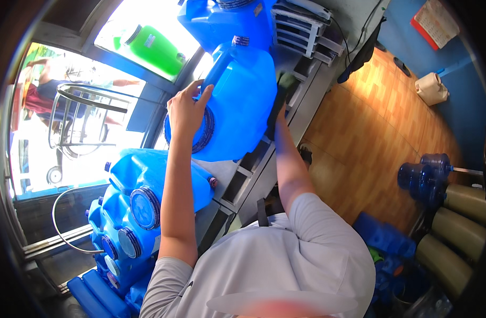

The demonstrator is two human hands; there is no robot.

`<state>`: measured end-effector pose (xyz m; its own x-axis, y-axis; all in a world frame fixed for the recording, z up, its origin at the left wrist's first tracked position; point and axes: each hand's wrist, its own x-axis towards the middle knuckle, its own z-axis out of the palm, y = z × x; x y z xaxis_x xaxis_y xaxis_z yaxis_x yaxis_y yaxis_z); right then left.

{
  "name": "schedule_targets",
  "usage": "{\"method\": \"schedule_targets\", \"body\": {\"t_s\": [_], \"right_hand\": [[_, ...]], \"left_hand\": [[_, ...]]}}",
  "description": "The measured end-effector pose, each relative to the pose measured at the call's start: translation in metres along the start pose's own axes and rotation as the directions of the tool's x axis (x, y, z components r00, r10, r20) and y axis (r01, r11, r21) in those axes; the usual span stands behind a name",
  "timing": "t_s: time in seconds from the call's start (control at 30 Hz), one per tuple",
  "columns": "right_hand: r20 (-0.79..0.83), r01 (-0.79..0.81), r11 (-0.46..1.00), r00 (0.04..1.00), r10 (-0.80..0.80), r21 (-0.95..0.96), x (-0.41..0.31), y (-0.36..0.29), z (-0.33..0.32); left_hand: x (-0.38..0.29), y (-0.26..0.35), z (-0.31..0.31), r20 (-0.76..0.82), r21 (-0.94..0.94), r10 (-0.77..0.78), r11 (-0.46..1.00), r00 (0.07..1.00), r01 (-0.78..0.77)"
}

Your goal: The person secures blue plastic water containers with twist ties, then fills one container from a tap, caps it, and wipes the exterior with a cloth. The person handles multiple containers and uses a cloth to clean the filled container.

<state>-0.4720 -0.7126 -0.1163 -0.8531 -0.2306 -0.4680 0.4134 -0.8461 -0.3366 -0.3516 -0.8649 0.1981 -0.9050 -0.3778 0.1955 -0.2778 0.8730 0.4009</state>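
Observation:
A large blue plastic water container (243,107) stands on the metal counter in front of me, its wide ribbed cap towards me and a small cap at the far end. My left hand (189,107) holds the near end of its moulded handle, thumb and fingers on either side. At the container's right side, my right hand (282,109) is with a dark green cloth (286,85) against the wall. The cloth hides most of those fingers.
More blue containers (143,190) are stacked at left; another blue container (227,24) and a green one (155,49) stand beyond. A white drawer rack (294,28) sits farther along the counter. Round water bottles (416,179) lie at right. A person (48,87) shows outside.

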Motion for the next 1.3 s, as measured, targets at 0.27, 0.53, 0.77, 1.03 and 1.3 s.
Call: {"method": "schedule_targets", "body": {"t_s": [0.27,0.53,0.77,1.03,1.3], "right_hand": [[0.277,0.511,0.402,0.814,-0.511,-0.759,-0.173,0.089,0.038],[0.211,0.626,0.538,0.740,-0.639,-0.565,-0.047,0.012,0.041],[-0.303,-0.075,0.962,0.953,-0.008,-0.262,-0.051,0.079,-0.020],[0.260,0.319,0.441,0.947,-0.190,-0.839,0.003,-0.067,0.114],[0.302,-0.012,0.476,0.759,0.577,-0.879,0.093,-0.076,0.144]], "left_hand": [[-0.002,0.004,-0.002,-0.009,0.013,0.028,1.000,1.000,-0.028],[-0.001,-0.003,0.003,-0.016,-0.017,0.028,0.999,0.999,-0.028],[-0.007,0.008,-0.004,-0.072,0.006,0.112,0.994,0.991,-0.111],[0.010,0.040,0.012,-0.048,0.491,0.092,0.869,0.995,-0.057],[0.065,0.076,0.050,0.024,0.269,-0.298,0.921,0.954,0.281]]}}
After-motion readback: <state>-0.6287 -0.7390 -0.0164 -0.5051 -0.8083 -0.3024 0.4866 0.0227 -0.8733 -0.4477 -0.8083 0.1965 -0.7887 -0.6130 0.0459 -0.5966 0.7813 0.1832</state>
